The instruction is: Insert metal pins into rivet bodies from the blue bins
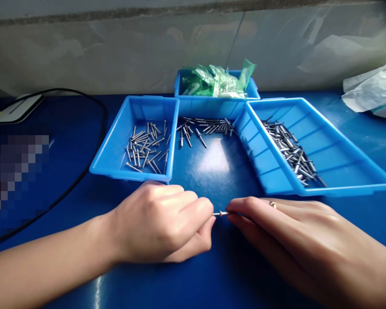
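Observation:
A thin metal blind rivet [221, 213] spans the gap between my two hands, lying nearly level with its flange showing. My left hand [167, 223] is curled into a fist, pinching the rivet's left end between thumb and forefinger; the inside of the fist is hidden. On the other end, the fingertips of my right hand [296, 236] are pressed together, with a ring on one finger. Beyond my hands, several loose rivets [212, 126] lie on the blue table. Screws [144, 148] fill part of the left bin, and more rivets [292, 150] lie in the right bin.
The left blue bin [114, 133] and right blue bin [344, 146] flank the loose rivets. A back blue bin [209, 104] contains green plastic bags [223, 81]. A black cable [98, 150] curves along the left, near a white device [17, 109]. White paper [373, 88] lies far right.

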The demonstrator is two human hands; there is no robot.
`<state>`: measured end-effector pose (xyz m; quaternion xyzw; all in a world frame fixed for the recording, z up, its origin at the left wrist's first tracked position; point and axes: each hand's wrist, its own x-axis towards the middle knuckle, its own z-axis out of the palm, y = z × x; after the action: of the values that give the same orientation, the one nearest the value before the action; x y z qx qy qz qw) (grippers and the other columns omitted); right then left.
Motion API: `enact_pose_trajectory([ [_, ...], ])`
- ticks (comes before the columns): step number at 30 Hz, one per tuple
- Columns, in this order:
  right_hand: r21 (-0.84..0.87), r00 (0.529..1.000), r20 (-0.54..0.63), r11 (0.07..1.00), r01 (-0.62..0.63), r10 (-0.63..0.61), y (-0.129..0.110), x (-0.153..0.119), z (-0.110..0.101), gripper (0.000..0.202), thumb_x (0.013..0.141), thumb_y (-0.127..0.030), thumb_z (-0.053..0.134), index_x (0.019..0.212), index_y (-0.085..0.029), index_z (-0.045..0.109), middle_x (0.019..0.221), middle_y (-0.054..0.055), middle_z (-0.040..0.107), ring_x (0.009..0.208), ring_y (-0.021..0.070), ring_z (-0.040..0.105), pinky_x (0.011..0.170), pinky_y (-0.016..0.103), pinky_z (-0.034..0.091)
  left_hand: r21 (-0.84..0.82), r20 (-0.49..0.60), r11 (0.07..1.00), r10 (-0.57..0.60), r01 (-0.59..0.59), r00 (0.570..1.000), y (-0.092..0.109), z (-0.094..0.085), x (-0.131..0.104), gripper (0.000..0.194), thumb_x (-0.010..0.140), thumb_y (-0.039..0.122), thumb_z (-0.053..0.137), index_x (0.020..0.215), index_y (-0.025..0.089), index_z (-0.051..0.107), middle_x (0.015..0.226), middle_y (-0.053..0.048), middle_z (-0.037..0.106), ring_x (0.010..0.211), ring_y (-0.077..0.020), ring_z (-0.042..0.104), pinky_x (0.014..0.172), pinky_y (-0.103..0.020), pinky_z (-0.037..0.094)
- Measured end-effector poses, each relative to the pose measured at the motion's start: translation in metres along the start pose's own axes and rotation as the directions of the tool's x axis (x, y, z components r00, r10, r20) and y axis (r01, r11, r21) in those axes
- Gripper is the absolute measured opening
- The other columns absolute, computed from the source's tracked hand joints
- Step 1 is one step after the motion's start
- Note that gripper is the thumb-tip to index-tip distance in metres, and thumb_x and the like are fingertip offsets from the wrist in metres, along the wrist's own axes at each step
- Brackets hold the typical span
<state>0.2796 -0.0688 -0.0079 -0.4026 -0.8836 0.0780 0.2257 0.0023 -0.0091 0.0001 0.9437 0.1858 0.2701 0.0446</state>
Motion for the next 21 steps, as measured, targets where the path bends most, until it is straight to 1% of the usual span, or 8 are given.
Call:
enact_pose_trajectory([
  [3, -0.038, 1.000, 0.008, 0.999, -0.019, 0.019, 0.001, -0.012, 0.003, 0.021, 0.108, -0.045, 0.077, 0.093, -0.032, 0.072, 0.066, 0.002, 0.070, 0.053, 0.0240, 0.065, 0.045, 0.030, 0.051, 0.009, -0.012, 1.000, 0.018, -0.018, 1.000, -0.001, -0.001, 0.000, 0.043, 0.115, 0.007, 0.053, 0.076, 0.019, 0.068, 0.064, 0.004, 0.061, 0.053, -0.0142, 0.053, 0.053, -0.035, 0.041],
  [6, -0.049, 1.000, 0.012, 0.999, -0.021, 0.021, 0.000, -0.011, 0.003, 0.023, 0.109, -0.046, 0.078, 0.091, -0.031, 0.072, 0.067, 0.003, 0.070, 0.055, 0.0241, 0.066, 0.046, 0.030, 0.052, 0.021, -0.007, 0.999, 0.032, -0.032, 0.999, -0.001, 0.000, 0.000, 0.042, 0.116, 0.008, 0.054, 0.078, 0.019, 0.069, 0.065, 0.004, 0.063, 0.053, -0.0139, 0.057, 0.054, -0.034, 0.043],
  [9, -0.026, 1.000, 0.013, 1.000, 0.004, -0.004, -0.002, 0.003, 0.000, 0.022, 0.112, -0.037, 0.074, 0.091, -0.030, 0.071, 0.073, 0.004, 0.076, 0.056, 0.0230, 0.070, 0.048, 0.028, 0.054, 0.035, 0.002, 0.999, 0.041, -0.041, 0.999, -0.002, 0.001, 0.000, 0.039, 0.117, 0.010, 0.058, 0.080, 0.019, 0.068, 0.066, 0.004, 0.065, 0.053, -0.0138, 0.059, 0.054, -0.033, 0.043],
  [12, 0.013, 0.998, 0.006, 0.998, 0.067, -0.067, -0.005, 0.019, -0.004, 0.034, 0.119, -0.019, 0.053, 0.089, -0.028, 0.067, 0.082, 0.007, 0.084, 0.059, 0.0207, 0.078, 0.050, 0.026, 0.057, 0.039, 0.010, 0.998, 0.044, -0.044, 0.999, -0.002, 0.001, -0.001, 0.041, 0.118, 0.011, 0.061, 0.078, 0.020, 0.064, 0.065, 0.005, 0.066, 0.052, -0.0134, 0.058, 0.054, -0.033, 0.042],
  [14, 0.025, 0.995, 0.001, 0.994, 0.104, -0.104, -0.006, 0.027, -0.007, 0.045, 0.119, -0.009, 0.039, 0.086, -0.027, 0.065, 0.085, 0.010, 0.087, 0.060, 0.0199, 0.083, 0.052, 0.024, 0.060, 0.047, 0.017, 0.997, 0.053, -0.053, 0.998, -0.002, 0.000, -0.001, 0.043, 0.119, 0.013, 0.062, 0.077, 0.021, 0.063, 0.065, 0.005, 0.066, 0.052, -0.0135, 0.058, 0.053, -0.034, 0.041],
  [16, 0.023, 0.992, 0.004, 0.992, 0.123, -0.123, -0.007, 0.030, -0.008, 0.048, 0.118, -0.006, 0.035, 0.085, -0.026, 0.064, 0.086, 0.010, 0.088, 0.061, 0.0201, 0.085, 0.054, 0.024, 0.062, 0.059, 0.021, 0.996, 0.067, -0.068, 0.998, -0.002, -0.001, -0.001, 0.044, 0.120, 0.015, 0.063, 0.076, 0.021, 0.062, 0.064, 0.005, 0.066, 0.051, -0.0135, 0.057, 0.053, -0.034, 0.041],
  [19, 0.019, 0.991, 0.006, 0.991, 0.130, -0.130, -0.008, 0.031, -0.008, 0.047, 0.118, -0.005, 0.037, 0.087, -0.026, 0.064, 0.087, 0.010, 0.089, 0.061, 0.0203, 0.085, 0.054, 0.025, 0.064, 0.052, 0.019, 0.996, 0.076, -0.077, 0.997, -0.002, -0.001, -0.001, 0.047, 0.123, 0.016, 0.060, 0.076, 0.020, 0.064, 0.064, 0.004, 0.067, 0.051, -0.0137, 0.057, 0.052, -0.035, 0.041],
  [21, 0.031, 0.992, 0.004, 0.991, 0.127, -0.127, -0.008, 0.030, -0.008, 0.046, 0.117, -0.004, 0.037, 0.087, -0.027, 0.063, 0.084, 0.008, 0.088, 0.058, 0.0195, 0.084, 0.053, 0.025, 0.063, 0.023, 0.002, 0.997, 0.073, -0.073, 0.997, -0.002, -0.001, -0.001, 0.046, 0.124, 0.016, 0.056, 0.080, 0.018, 0.068, 0.068, 0.002, 0.071, 0.053, -0.0144, 0.062, 0.053, -0.034, 0.046],
])
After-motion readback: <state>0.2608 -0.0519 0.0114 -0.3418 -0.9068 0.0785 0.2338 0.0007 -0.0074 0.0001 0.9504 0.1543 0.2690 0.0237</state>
